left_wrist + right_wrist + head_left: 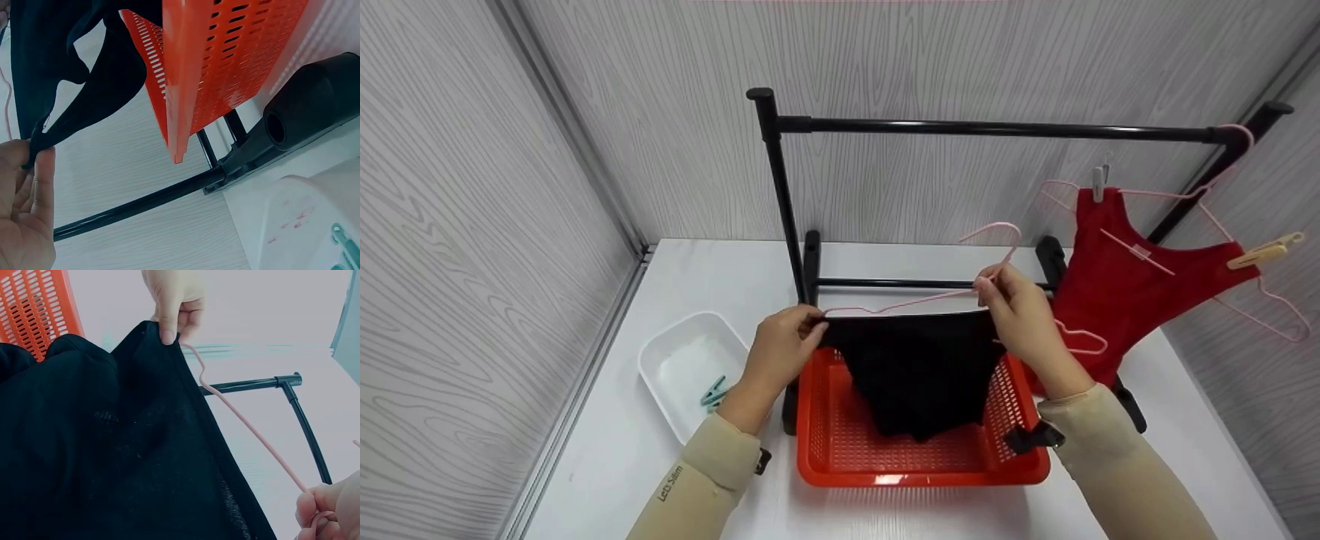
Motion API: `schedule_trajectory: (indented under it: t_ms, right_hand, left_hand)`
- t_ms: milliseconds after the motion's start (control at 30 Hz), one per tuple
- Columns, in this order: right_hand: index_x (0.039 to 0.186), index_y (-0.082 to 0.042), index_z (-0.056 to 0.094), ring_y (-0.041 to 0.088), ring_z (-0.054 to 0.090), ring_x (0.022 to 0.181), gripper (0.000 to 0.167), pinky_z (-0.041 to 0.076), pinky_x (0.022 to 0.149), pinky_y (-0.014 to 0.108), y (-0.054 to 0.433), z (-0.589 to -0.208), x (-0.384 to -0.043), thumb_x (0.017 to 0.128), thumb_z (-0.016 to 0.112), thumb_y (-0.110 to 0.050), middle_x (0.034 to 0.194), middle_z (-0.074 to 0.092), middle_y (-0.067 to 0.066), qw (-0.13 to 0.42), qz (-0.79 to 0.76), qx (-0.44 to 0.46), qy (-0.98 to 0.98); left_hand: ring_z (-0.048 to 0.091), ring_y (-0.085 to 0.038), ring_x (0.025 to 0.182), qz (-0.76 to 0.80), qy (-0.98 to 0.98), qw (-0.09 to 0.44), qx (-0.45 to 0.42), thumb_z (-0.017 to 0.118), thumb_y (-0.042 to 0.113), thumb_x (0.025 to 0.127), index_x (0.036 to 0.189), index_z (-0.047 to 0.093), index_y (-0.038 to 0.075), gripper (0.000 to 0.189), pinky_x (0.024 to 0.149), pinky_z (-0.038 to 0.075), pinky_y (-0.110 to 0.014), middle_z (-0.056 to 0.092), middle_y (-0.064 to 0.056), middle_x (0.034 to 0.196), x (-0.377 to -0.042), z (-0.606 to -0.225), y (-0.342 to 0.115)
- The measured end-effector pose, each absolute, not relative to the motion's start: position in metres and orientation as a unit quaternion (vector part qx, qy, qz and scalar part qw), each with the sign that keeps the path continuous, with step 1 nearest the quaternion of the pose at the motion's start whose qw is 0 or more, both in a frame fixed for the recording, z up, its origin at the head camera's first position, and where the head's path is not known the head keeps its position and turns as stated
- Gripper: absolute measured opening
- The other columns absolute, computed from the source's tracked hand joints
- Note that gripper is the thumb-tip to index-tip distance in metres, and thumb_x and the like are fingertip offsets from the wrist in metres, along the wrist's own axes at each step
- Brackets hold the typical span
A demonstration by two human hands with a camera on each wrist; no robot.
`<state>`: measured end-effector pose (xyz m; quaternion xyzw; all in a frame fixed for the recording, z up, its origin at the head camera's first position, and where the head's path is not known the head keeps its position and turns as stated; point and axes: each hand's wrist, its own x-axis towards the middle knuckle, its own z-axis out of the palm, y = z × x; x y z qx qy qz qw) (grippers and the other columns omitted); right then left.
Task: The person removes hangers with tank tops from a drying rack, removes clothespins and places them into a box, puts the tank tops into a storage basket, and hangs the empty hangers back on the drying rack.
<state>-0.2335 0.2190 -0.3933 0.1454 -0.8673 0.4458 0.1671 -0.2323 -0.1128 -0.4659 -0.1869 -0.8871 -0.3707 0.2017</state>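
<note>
Black briefs [922,367] hang from a stretched waistband above the red basket [919,478]. My left hand [782,343] pinches the left corner of the waistband between thumb and fingers, at one end of a pink hanger [921,301]. In the left wrist view, the cloth [107,90] hangs from that pinch with a leg opening showing. My right hand [1024,315] pinches the hanger just below its hook, at the right end of the waistband. In the right wrist view, the hanger's arm [253,430] runs along the waistband. The hanger's far arm is mostly hidden behind the right hand.
A black rack [997,129] stands behind the basket. On its right end hangs a red garment [1132,277] on a pink hanger, with a grey clothespin [1099,185] and a yellow clothespin [1260,253]. A white tray [679,349] with green clothespins [715,391] is at left.
</note>
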Motion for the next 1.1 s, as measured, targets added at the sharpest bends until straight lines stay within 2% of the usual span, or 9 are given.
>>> schedule_trajectory:
  t_ms: [267, 500, 767, 933, 1100]
  right_hand:
    - [0.099, -0.001, 0.062, 0.014, 0.048, 0.07, 0.013, 0.038, 0.064, 0.022, 0.213, -0.393, -0.232, 0.102, 0.058, -0.013, 0.079, 0.057, 0.006, 0.174, 0.463, 0.153, -0.856]
    - [0.099, -0.001, 0.063, 0.015, 0.049, 0.072, 0.012, 0.039, 0.065, 0.022, 0.207, -0.391, -0.231, 0.101, 0.059, -0.012, 0.078, 0.058, 0.007, 0.174, 0.468, 0.154, -0.853]
    - [0.1, -0.001, 0.062, 0.017, 0.049, 0.071, 0.009, 0.039, 0.064, 0.024, 0.203, -0.39, -0.23, 0.101, 0.059, -0.01, 0.08, 0.058, 0.006, 0.163, 0.456, 0.158, -0.861]
    - [0.1, -0.002, 0.061, 0.017, 0.048, 0.071, 0.01, 0.039, 0.064, 0.024, 0.2, -0.391, -0.23, 0.101, 0.059, -0.012, 0.079, 0.057, 0.005, 0.159, 0.457, 0.161, -0.86]
    - [0.099, -0.003, 0.061, 0.017, 0.047, 0.069, 0.01, 0.038, 0.063, 0.024, 0.197, -0.393, -0.23, 0.101, 0.059, -0.013, 0.078, 0.056, 0.004, 0.159, 0.454, 0.166, -0.861]
  left_hand:
    - [0.067, -0.015, 0.074, -0.341, -0.903, 0.179, -0.189, 0.074, 0.01, 0.09, 0.094, 0.072, 0.006, 0.006, 0.067, 0.056, -0.029, 0.071, -0.005, 0.084, -0.227, -0.474, -0.107]
    - [0.065, -0.013, 0.075, -0.322, -0.919, 0.116, -0.196, 0.072, 0.014, 0.092, 0.096, 0.072, 0.008, 0.007, 0.068, 0.056, -0.028, 0.071, -0.002, 0.087, -0.219, -0.484, -0.094]
    - [0.067, -0.015, 0.081, -0.311, -0.926, 0.072, -0.201, 0.071, 0.017, 0.093, 0.102, 0.073, 0.008, 0.012, 0.074, 0.058, -0.031, 0.073, -0.005, 0.095, -0.213, -0.493, -0.083]
    - [0.067, -0.014, 0.083, -0.311, -0.925, 0.059, -0.209, 0.071, 0.017, 0.093, 0.103, 0.073, 0.009, 0.012, 0.076, 0.057, -0.031, 0.073, -0.004, 0.098, -0.211, -0.498, -0.079]
    - [0.067, -0.016, 0.09, -0.307, -0.923, 0.054, -0.228, 0.07, 0.016, 0.094, 0.104, 0.072, 0.01, 0.012, 0.084, 0.057, -0.033, 0.073, -0.003, 0.101, -0.21, -0.503, -0.074]
